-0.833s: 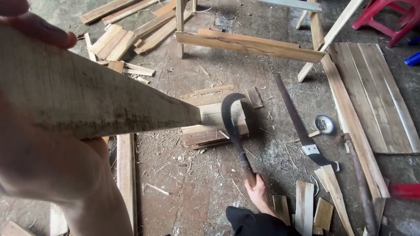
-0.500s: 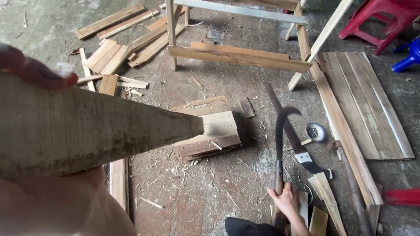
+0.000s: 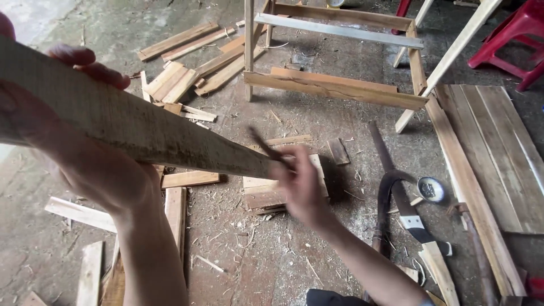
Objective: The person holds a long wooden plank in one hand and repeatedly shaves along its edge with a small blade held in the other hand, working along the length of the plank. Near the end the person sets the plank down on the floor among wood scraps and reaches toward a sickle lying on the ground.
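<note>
Head view, I log left hand (image 3: 85, 153) with fingers (image 3: 93, 68) wrapped around tapered wooden plank (image 3: 141, 127) held over concrete floor (image 3: 238, 255), right hand (image 3: 300, 184) blurred at plank's pointed tip, its grip I cannot tell, curved billhook (image 3: 388, 192) lying just beside wood block (image 3: 266, 192).

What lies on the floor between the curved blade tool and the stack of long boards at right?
In the head view, a small round dish sits on the floor between the curved blade tool and the long boards, amid wood chips.
</note>
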